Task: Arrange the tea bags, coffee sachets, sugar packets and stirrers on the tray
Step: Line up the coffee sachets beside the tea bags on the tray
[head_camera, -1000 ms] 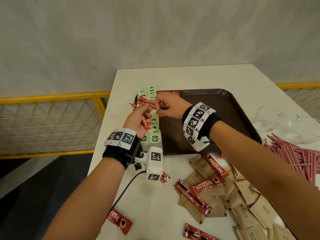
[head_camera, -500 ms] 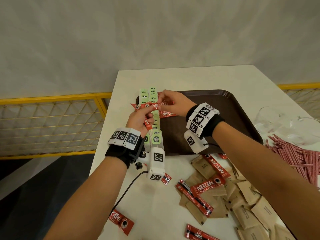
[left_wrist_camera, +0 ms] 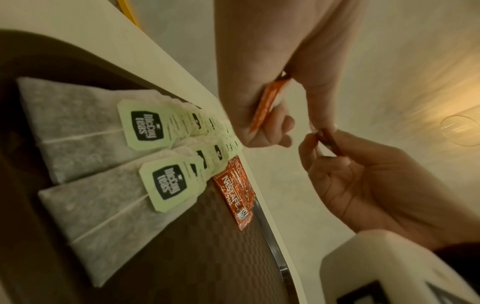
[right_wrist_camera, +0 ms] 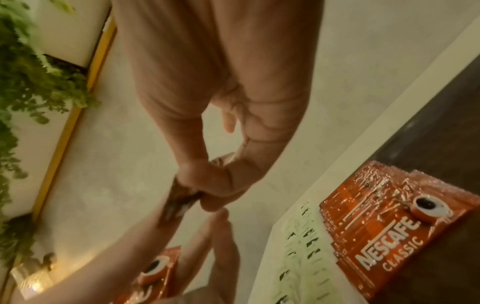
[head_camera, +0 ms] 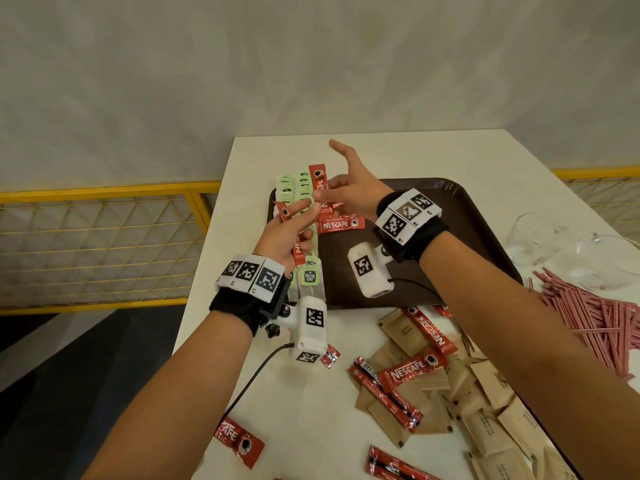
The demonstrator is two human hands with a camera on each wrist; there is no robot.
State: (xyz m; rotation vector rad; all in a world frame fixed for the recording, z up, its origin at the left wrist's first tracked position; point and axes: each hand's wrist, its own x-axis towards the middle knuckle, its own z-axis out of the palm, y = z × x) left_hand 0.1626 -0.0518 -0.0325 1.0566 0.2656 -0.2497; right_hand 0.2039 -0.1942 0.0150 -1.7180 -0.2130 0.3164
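Note:
Over the left end of the brown tray (head_camera: pixel 450 237), my left hand (head_camera: pixel 294 230) grips a few red coffee sachets (head_camera: pixel 299 249), seen edge-on in the left wrist view (left_wrist_camera: pixel 267 102). My right hand (head_camera: pixel 332 195) meets it and pinches the end of one sachet (right_wrist_camera: pixel 182 197) between thumb and finger, its index finger stretched out. Two rows of tea bags (left_wrist_camera: pixel 153 127) with green tags lie along the tray's left side. Beside them lies a coffee sachet (head_camera: pixel 320 178), with another (head_camera: pixel 341 225) across the tray.
Brown sugar packets (head_camera: pixel 485 393) and loose sachets (head_camera: pixel 408 372) are heaped on the white table in front of the tray. Red stirrers (head_camera: pixel 606 317) and glass cups (head_camera: pixel 540 237) are at the right. One sachet (head_camera: pixel 242 441) lies near the table's left edge.
My right hand has shifted slightly toward the tray's far end and spread its fingers, index now pointing away. The left hand holds its sachets in much the same place.

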